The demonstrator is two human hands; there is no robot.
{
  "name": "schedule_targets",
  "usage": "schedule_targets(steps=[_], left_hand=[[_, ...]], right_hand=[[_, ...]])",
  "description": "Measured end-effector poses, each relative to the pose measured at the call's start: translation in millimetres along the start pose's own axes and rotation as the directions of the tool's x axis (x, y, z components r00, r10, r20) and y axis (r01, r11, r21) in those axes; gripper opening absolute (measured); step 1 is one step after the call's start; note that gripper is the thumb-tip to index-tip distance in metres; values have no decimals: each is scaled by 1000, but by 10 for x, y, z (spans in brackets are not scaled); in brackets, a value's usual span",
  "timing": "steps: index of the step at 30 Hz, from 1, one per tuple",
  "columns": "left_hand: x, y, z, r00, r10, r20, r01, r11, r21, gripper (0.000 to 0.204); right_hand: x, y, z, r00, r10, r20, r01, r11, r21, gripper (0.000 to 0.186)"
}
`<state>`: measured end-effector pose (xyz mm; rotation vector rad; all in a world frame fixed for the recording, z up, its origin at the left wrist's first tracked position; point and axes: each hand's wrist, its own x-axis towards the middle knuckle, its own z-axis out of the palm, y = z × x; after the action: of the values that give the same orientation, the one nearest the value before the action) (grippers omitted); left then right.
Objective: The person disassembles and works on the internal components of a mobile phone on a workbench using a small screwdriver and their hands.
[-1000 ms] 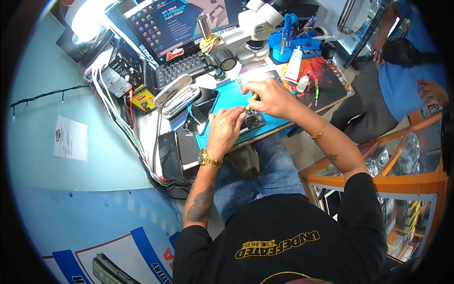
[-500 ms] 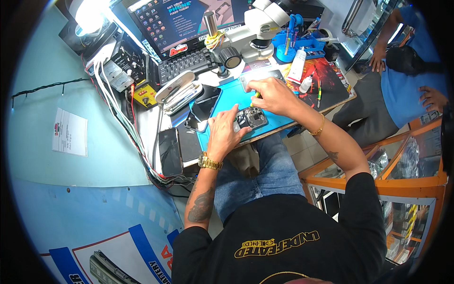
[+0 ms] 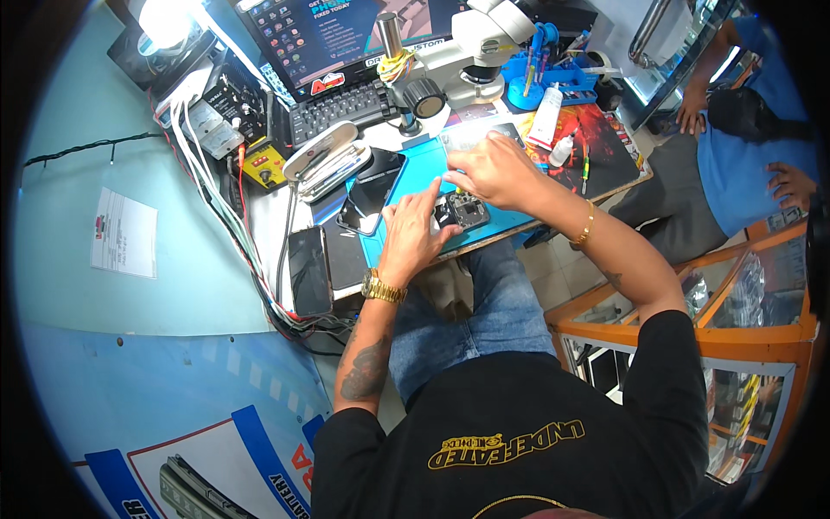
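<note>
An opened phone [image 3: 468,212], its inner parts bare, lies on a blue work mat [image 3: 420,176] close to the table's front edge. My left hand [image 3: 410,235] grips the phone's left end, thumb along the near edge and fingers reaching over the far side. Above the phone's far edge is my right hand [image 3: 496,172], fingers pinched together on a screwdriver. Only a bit of yellow shows under the fingers; the rest is hidden. Left of the mat's middle lies a dark phone [image 3: 374,192], and a second dark phone [image 3: 311,272] rests at the table's left edge.
An open case [image 3: 327,169] of slim tools stands behind the phones. At the back are a microscope [image 3: 484,43], a laptop [image 3: 341,108] and a blue tool holder [image 3: 562,82]. A white tube [image 3: 545,117] and small bottle [image 3: 562,150] stand right. Another person [image 3: 743,164] sits at right.
My right hand has shifted slightly left and its fingers have turned, hiding most of the yellow handle. My left hand stays on the opened phone. The view has tilted a little.
</note>
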<state>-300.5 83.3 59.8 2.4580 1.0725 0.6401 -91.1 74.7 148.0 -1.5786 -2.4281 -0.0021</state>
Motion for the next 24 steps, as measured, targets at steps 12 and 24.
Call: schedule_targets(steps=[12,24], left_hand=[[483,-21,102,897,212,-388,-270,957,-102,22],[461,38,122,933,27,-359,-102,976,-192,33]], right_hand=[[161,116,2,983,-178,-41,181,980,77,34],[194,66,64,993,-121,7,119,989,92,21]])
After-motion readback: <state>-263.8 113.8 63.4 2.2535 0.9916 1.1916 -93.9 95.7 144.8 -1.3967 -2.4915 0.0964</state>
